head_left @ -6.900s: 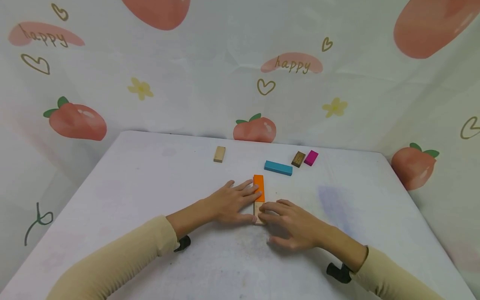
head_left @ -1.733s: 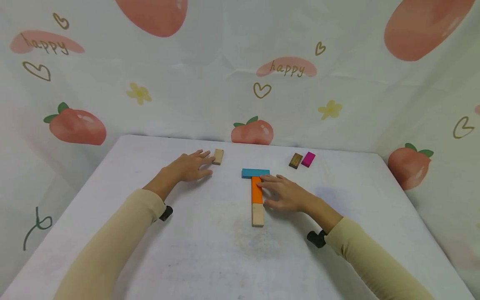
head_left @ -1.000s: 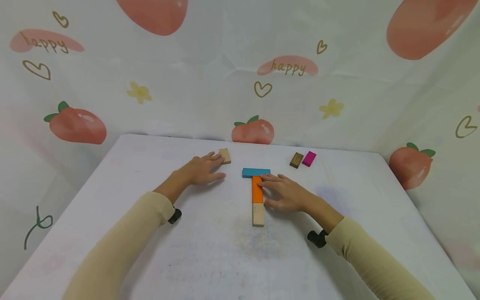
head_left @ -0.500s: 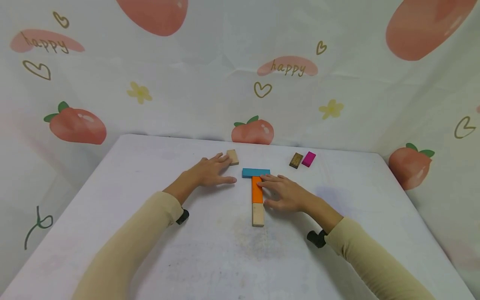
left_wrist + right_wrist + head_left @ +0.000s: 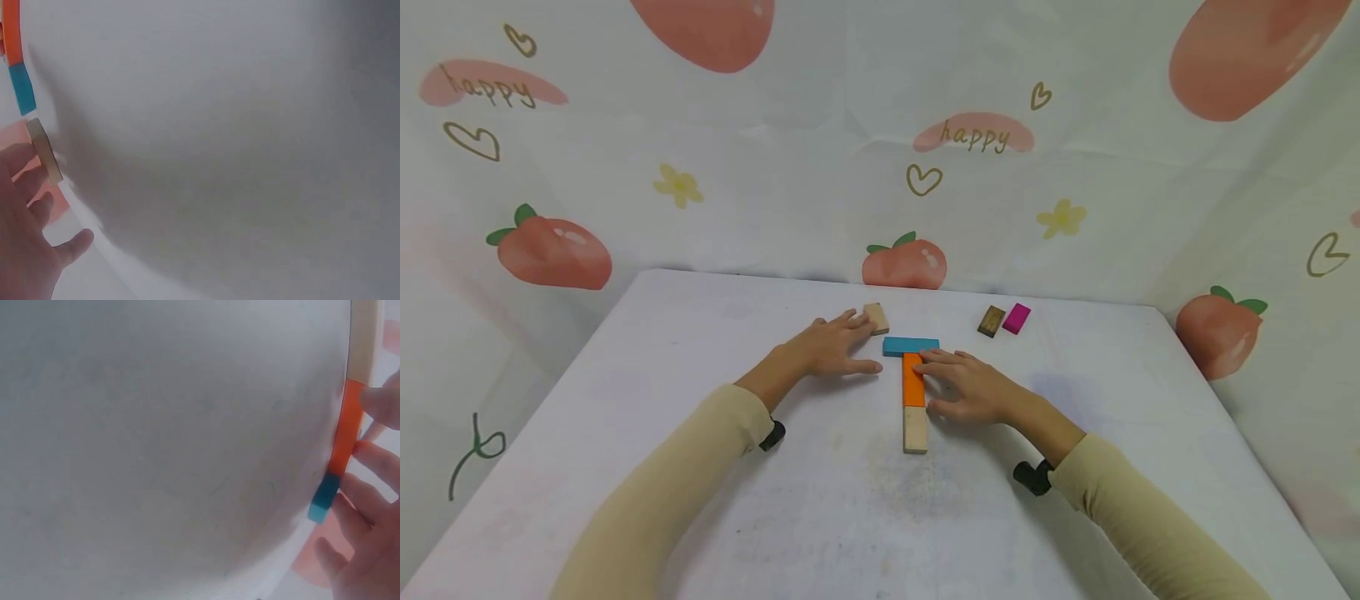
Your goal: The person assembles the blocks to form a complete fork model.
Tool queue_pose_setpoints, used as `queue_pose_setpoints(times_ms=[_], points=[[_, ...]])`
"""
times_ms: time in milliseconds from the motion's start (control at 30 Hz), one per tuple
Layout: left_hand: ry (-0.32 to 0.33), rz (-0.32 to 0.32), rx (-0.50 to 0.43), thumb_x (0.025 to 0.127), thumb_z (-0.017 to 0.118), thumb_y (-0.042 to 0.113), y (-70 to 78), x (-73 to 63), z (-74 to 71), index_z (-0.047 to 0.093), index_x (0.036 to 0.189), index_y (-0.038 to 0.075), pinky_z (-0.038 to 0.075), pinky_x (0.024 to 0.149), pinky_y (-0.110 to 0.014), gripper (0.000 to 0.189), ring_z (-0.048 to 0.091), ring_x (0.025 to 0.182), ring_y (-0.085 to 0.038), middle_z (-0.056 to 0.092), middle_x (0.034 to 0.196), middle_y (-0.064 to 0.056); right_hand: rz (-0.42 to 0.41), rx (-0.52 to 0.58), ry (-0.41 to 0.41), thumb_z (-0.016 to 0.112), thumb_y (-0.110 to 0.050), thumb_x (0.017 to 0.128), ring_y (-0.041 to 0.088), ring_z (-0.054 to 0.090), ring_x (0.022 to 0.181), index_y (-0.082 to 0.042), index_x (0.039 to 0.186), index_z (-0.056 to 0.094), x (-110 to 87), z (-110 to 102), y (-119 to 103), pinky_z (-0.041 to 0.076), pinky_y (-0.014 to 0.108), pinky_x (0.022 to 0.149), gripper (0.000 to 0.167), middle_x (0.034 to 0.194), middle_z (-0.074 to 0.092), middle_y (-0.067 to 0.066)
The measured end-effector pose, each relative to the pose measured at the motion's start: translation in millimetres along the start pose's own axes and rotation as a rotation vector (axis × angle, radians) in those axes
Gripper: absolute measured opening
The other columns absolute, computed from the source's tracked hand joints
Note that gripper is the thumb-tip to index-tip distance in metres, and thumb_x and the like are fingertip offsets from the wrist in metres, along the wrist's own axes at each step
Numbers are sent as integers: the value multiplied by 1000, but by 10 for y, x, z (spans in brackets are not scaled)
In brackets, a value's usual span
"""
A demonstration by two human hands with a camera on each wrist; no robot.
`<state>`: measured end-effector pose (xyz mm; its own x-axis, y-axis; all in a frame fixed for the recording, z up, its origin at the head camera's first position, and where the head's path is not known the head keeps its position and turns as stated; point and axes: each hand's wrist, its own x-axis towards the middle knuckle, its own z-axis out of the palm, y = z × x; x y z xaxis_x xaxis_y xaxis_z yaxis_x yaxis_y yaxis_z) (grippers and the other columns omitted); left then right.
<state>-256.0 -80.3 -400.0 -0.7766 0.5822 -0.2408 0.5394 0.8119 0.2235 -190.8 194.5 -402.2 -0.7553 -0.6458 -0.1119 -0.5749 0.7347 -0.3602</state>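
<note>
white table (image 5: 820, 525): left hand (image 5: 835, 348), spread, touches pale block (image 5: 878, 318) behind-left of blue block (image 5: 904, 347); right hand (image 5: 972, 388), spread, touches orange block (image 5: 913, 387); apparent step, aligning; next likely needs gentle nudge.

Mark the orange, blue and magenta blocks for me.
Orange block (image 5: 912, 385): head view, top face, near its middle.
Blue block (image 5: 907, 344): head view, top face, near its middle.
Magenta block (image 5: 1018, 317): head view, middle of its top face.
</note>
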Motion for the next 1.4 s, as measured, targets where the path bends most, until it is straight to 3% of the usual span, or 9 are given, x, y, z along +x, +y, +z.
queue_pose_setpoints(times_ms=[333, 933, 1400], points=[[-9, 17, -23, 91, 49, 69, 46, 50, 21, 24, 160, 16, 19, 115, -63, 90, 14, 152, -31, 21, 165, -4, 0, -5, 4, 63, -35, 93, 29, 33, 146, -12, 144, 54, -4, 7, 6, 19, 54, 118, 57, 156, 41, 10], [4, 68, -10, 92, 50, 66, 77, -5, 4, 27, 158, 13, 24, 113, -63, 88, 17, 151, -31, 24, 163, -6, -4, 2, 7, 64, -33, 93, 31, 34, 145, -10, 144, 54, -19, -26, -32, 18, 55, 118, 57, 155, 41, 11], [-8, 54, -25, 93, 50, 65, 106, -42, -40, 26, 159, 14, 22, 114, -62, 87, 15, 152, -29, 24, 164, -4, -10, -12, 20, 64, -33, 93, 31, 37, 143, -11, 143, 55, -23, -49, -44, 22, 56, 117, 56, 154, 43, 12]])
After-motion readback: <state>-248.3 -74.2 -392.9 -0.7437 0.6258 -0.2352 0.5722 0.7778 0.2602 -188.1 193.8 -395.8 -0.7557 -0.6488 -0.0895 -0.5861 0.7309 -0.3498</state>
